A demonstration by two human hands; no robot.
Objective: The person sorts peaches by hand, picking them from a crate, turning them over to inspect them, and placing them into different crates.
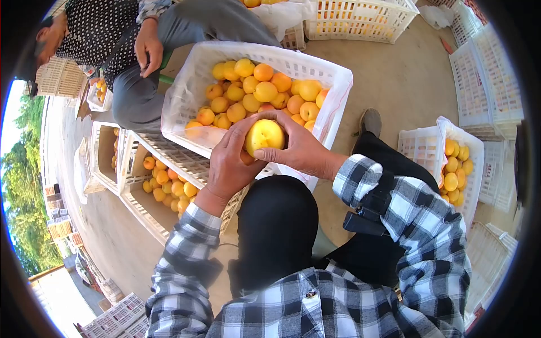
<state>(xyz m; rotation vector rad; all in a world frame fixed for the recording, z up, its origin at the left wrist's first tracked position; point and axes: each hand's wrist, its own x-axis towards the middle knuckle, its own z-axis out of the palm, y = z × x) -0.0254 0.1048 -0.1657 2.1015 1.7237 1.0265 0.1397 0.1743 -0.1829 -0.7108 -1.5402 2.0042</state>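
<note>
**Yellow fruit (266, 135) cupped at the near edge of a lined crate (324, 70)**

The person holds the round, smooth-skinned fruit in front of the knees, where it overlaps the crate's near rim in view. The right hand (307, 147) arches over its far side, with the thumb lying across the near side, so the fruit is pinched between them. The left hand (226, 158) curls against its left flank, the fingers bent and close together. A patch of orange shows below, beside the left hand; whether it is a second fruit cannot be told.

The fruit is probably light enough for one hand, firm but easily bruised, and its smooth skin could slip under a loose grip. It is best held around its widest part with broad, gentle contact, keeping nails and fingertip pressure off the skin.

Inside the crate, a pile of yellow-orange fruits (265, 92) lies against the white liner (185, 90). Another person (129, 48) sits beyond the crate's left side.
</note>
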